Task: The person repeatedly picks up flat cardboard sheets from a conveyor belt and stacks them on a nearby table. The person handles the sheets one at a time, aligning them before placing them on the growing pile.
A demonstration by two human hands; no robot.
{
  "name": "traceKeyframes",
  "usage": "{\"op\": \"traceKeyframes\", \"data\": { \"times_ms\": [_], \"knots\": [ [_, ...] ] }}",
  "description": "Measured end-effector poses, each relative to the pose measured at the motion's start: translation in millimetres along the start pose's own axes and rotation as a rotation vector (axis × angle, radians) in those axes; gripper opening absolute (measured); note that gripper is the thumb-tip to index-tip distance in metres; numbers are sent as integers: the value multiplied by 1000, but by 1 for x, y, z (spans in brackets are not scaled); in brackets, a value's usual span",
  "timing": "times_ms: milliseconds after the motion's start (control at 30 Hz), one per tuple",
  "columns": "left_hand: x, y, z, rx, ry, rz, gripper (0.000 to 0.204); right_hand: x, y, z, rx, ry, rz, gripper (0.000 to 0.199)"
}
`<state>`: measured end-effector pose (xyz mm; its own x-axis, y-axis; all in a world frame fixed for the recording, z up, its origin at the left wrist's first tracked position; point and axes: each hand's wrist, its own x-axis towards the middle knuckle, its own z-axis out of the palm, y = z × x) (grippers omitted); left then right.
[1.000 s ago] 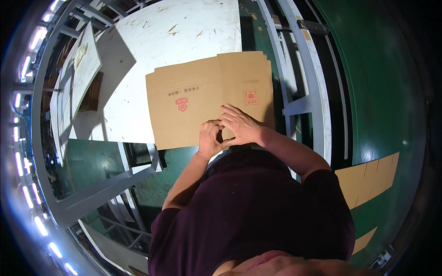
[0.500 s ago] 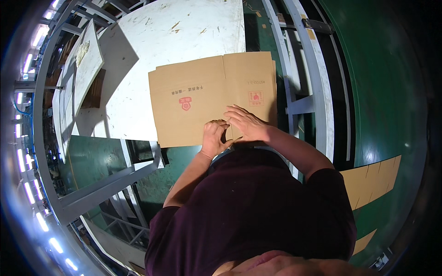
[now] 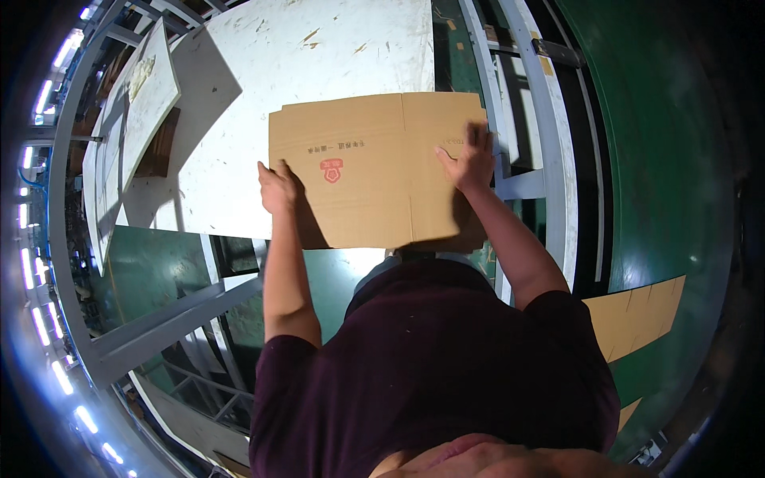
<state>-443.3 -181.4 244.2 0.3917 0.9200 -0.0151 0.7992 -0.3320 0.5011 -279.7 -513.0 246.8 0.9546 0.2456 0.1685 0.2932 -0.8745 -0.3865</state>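
A flattened brown cardboard box (image 3: 374, 195) lies on the white table in front of me, with red and dark printed marks and a crease right of its middle. Another sheet edge shows along its lower right side, so it seems to lie on at least one more. My left hand (image 3: 279, 190) is at its left edge, thumb on top and fingers at the outer side. Over the right part, near the right edge, is my right hand (image 3: 473, 163), its fingers stretched upward and thumb out to the left, slightly blurred. Whether its palm presses the cardboard I cannot tell.
The white table (image 3: 319, 64) bears a few brown scraps. A tilted white board (image 3: 143, 111) stands on its left, beside a brown block (image 3: 159, 143). Grey metal rails (image 3: 558, 159) run along the right. More cardboard (image 3: 637, 315) lies over the green floor (image 3: 669, 199) at lower right.
My hands were together at the cardboard's near edge, right of its middle. They have moved apart, the left to the left edge and the right toward the right edge.
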Motion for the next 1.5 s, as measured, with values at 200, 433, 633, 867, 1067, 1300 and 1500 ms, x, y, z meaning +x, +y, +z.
{"op": "traceKeyframes", "data": {
  "times_ms": [200,433,633,867,1067,1300,1500],
  "knots": [
    [57,-49,27,-561,-214,-127,54,-5,-4,3,-86,-90,24,94],
    [47,-33,16,-250,-154,-42,54,-5,-3,15,-160,-62,-7,98],
    [12,-7,7,142,239,548,39,2,-1,12,-95,10,-53,94],
    [-175,35,2,-157,-515,1324,63,-16,-2,18,-192,108,-80,86],
    [-186,37,9,27,-418,1412,57,-54,21,4,101,114,-109,62],
    [-190,46,7,210,-452,1407,54,-122,79,-38,417,239,-10,44],
    [-194,45,8,248,-463,1383,51,-320,312,-122,-121,626,412,41]
  ]
}}
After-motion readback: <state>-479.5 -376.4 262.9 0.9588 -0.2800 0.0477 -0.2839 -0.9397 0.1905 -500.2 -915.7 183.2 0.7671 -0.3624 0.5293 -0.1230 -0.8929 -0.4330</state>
